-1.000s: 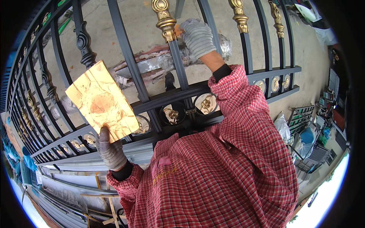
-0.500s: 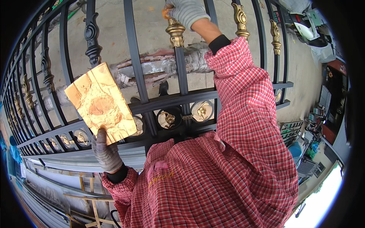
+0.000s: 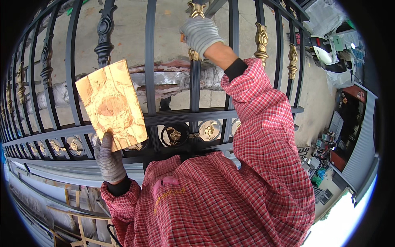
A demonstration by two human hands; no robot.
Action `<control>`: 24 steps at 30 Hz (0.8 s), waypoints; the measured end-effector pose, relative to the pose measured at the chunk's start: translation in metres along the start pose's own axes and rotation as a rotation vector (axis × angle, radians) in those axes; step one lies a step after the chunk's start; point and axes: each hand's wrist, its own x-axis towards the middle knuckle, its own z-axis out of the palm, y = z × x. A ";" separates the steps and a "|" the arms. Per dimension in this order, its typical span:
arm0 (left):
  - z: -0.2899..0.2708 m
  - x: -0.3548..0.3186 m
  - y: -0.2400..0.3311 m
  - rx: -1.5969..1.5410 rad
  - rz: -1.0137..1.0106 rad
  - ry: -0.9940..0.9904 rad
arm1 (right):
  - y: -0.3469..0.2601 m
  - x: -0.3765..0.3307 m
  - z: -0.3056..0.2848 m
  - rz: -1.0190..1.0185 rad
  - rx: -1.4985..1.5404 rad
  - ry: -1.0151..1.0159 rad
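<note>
My left hand (image 3: 110, 158), in a grey striped glove, grips the lower edge of a flat rectangular board (image 3: 135, 123) smeared with gold paint, the thumb on its face. My right hand (image 3: 201, 36), gloved alike, is closed at an ornament (image 3: 196, 10) on a black fence bar; the ornament is gold at its top and bottom, and the hand hides its middle. A bit of a small orange sponge-like piece (image 3: 182, 38) shows at the fingers' left side. Left of it, another bar bears a black ornament (image 3: 105, 31); on the right, a bar carries a gold one (image 3: 261, 41).
Black fence rails (image 3: 168, 118) cross below the hands, with gold flowers in rings (image 3: 175, 136) between them. Wrapped bundles (image 3: 164, 78) lie on the ground behind the bars. A scooter (image 3: 325, 53) stands far right; wooden frames (image 3: 82, 222) lie lower left.
My right hand has moved down over the ornament's middle, uncovering its gold top. The board stays in my left hand, slightly more upright. The whole view has shifted a little.
</note>
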 end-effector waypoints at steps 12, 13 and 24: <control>-0.013 0.007 0.008 0.003 0.003 0.040 | 0.045 -0.008 0.003 0.190 0.069 0.189; -0.011 0.009 0.012 0.018 0.002 0.024 | 0.038 -0.004 0.005 0.153 0.044 0.297; 0.019 0.017 0.018 0.038 -0.005 0.010 | 0.062 0.021 0.018 0.363 0.349 0.229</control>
